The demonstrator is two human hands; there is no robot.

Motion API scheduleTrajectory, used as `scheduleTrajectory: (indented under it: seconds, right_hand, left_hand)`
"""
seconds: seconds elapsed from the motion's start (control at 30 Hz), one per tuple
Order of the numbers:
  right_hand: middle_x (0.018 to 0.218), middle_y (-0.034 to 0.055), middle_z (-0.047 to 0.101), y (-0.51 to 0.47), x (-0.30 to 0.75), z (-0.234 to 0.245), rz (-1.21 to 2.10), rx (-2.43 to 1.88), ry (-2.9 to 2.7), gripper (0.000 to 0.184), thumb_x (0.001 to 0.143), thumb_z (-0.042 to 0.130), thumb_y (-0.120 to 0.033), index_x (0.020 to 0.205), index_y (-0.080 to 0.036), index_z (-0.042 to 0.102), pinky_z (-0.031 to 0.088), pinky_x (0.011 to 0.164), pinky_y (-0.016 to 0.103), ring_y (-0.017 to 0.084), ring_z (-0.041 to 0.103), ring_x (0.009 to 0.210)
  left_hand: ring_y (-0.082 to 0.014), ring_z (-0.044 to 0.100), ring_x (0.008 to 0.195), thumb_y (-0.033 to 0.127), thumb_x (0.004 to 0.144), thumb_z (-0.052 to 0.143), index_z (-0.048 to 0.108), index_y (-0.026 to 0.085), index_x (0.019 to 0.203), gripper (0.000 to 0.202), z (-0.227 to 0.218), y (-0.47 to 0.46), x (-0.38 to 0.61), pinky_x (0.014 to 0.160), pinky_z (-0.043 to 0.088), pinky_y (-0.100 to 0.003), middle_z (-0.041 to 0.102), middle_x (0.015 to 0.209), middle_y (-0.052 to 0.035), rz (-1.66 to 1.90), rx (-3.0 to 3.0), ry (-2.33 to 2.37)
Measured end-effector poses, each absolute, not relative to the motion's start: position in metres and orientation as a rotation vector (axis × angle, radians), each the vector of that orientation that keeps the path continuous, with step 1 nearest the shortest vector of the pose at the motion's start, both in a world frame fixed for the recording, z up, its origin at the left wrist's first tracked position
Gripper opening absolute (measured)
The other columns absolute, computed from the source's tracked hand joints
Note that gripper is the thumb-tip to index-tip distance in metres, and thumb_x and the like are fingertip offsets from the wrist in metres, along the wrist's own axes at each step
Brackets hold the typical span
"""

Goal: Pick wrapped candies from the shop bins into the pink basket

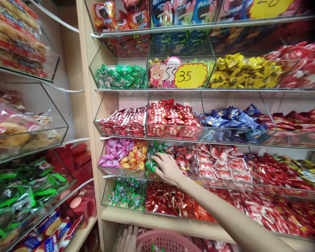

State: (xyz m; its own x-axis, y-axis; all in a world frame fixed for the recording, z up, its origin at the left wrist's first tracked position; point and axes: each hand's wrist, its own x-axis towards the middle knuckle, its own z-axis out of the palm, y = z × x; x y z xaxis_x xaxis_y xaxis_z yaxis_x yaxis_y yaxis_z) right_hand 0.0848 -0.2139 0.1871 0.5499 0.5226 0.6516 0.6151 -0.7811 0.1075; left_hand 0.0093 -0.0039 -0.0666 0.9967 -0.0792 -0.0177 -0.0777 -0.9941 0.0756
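Observation:
My right hand [168, 168] reaches into a clear bin on the shelf, fingers curled toward a green-wrapped candy [150, 167] that sits at the thumb and fingertips. Behind the fingers lie more dark green candies [159, 147] in the same bin, with red-wrapped candies [183, 159] alongside. Low in the view, my left hand [127, 239] is blurred, its fingers stretched upward beside the rim of a pink perforated basket [164, 237]. A bit of green wrapper [157, 248] shows inside the basket. The lower part of my left hand is cut off.
Clear dividers and bin fronts [173, 132] line each shelf. Purple [118, 152] and yellow candies [133, 157] lie left of my right hand. A yellow price tag [191, 75] hangs above. A wooden upright [88, 105] separates the left shelves, which hold packaged snacks [18, 38].

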Motion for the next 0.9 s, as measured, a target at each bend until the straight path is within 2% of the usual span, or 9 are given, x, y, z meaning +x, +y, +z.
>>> scheduleTrajectory:
  seconds: [0.13,0.23,0.3,0.4,0.53,0.63,0.73,0.83,0.9]
  right_hand:
    - [0.129,0.0129,0.049,-0.215,0.082,0.188,-1.022,-2.647,-0.979,0.042,0.088,0.041,-0.028,0.129,-0.019,0.044,0.033,0.097,0.041,0.024,0.042,0.117]
    - [0.13,0.0128,0.048,-0.214,0.079,0.19,-1.015,-2.654,-0.975,0.044,0.087,0.039,-0.025,0.131,-0.018,0.043,0.032,0.098,0.041,0.024,0.041,0.118]
    - [0.131,0.0124,0.048,-0.214,0.078,0.189,-1.005,-2.643,-0.964,0.044,0.088,0.037,-0.025,0.132,-0.018,0.042,0.031,0.099,0.042,0.024,0.041,0.119]
    - [0.133,0.0108,0.047,-0.214,0.081,0.189,-0.891,-2.552,-0.902,0.045,0.092,0.029,-0.029,0.135,-0.02,0.04,0.03,0.101,0.042,0.023,0.04,0.121]
    - [0.134,0.0088,0.048,-0.22,0.093,0.197,-0.721,-2.277,-0.667,0.048,0.093,0.016,-0.026,0.132,-0.017,0.042,0.034,0.101,0.037,0.017,0.042,0.123]
    - [0.13,0.0075,0.052,-0.228,0.11,0.215,-0.759,-2.329,-0.582,0.044,0.092,0.022,-0.023,0.126,-0.017,0.048,0.035,0.101,0.032,0.016,0.046,0.12]
    - [0.121,0.0099,0.059,-0.234,0.135,0.234,-0.764,-2.497,-0.53,0.037,0.09,0.032,-0.022,0.119,-0.017,0.055,0.037,0.097,0.035,0.022,0.051,0.115]
    - [0.12,0.0103,0.061,-0.229,0.165,0.245,-0.735,-2.541,-0.492,0.034,0.09,0.041,-0.033,0.117,-0.021,0.057,0.037,0.096,0.039,0.027,0.051,0.115]
    - [0.125,0.009,0.057,-0.22,0.182,0.249,-0.734,-2.547,-0.484,0.04,0.088,0.044,-0.044,0.12,-0.023,0.056,0.036,0.097,0.04,0.027,0.049,0.118]
  left_hand:
    - [-0.0248,0.05,0.119,0.025,0.086,0.039,0.056,0.017,0.121,0.04,-0.033,-0.017,0.008,0.099,0.042,-0.037,0.057,0.127,-0.0105,0.144,2.983,-0.234]
    - [-0.0184,0.054,0.113,0.024,0.09,0.034,0.059,0.023,0.114,0.035,0.018,-0.033,0.009,0.099,0.043,-0.032,0.062,0.119,-0.0057,0.658,2.833,-0.433]
    - [-0.0189,0.05,0.117,0.027,0.089,0.038,0.052,0.024,0.123,0.037,0.058,-0.046,0.012,0.097,0.043,-0.033,0.056,0.127,-0.0069,1.092,2.693,-0.531]
    - [-0.0248,0.028,0.135,0.03,0.088,0.042,0.029,0.02,0.139,0.054,0.107,-0.067,0.023,0.109,0.028,-0.044,0.031,0.147,-0.0113,1.431,2.628,-0.596]
    - [-0.0282,0.014,0.139,0.037,0.088,0.041,0.016,0.019,0.144,0.063,0.132,-0.09,0.046,0.11,0.023,-0.048,0.014,0.152,-0.0135,1.502,2.67,-0.636]
    - [-0.0288,0.016,0.139,0.043,0.088,0.04,0.015,0.027,0.143,0.063,0.13,-0.099,0.061,0.11,0.022,-0.05,0.011,0.153,-0.0103,1.503,2.678,-0.619]
    - [-0.0298,0.017,0.138,0.047,0.087,0.039,0.015,0.029,0.143,0.064,0.126,-0.103,0.068,0.109,0.023,-0.052,0.011,0.153,-0.0103,1.517,2.669,-0.591]
    - [-0.0302,0.018,0.138,0.048,0.087,0.04,0.015,0.028,0.143,0.065,0.125,-0.103,0.07,0.108,0.025,-0.052,0.014,0.152,-0.0113,1.548,2.664,-0.58]
    - [-0.0299,0.019,0.138,0.047,0.087,0.041,0.015,0.028,0.143,0.065,0.125,-0.102,0.07,0.108,0.026,-0.052,0.015,0.152,-0.011,1.56,2.67,-0.577]
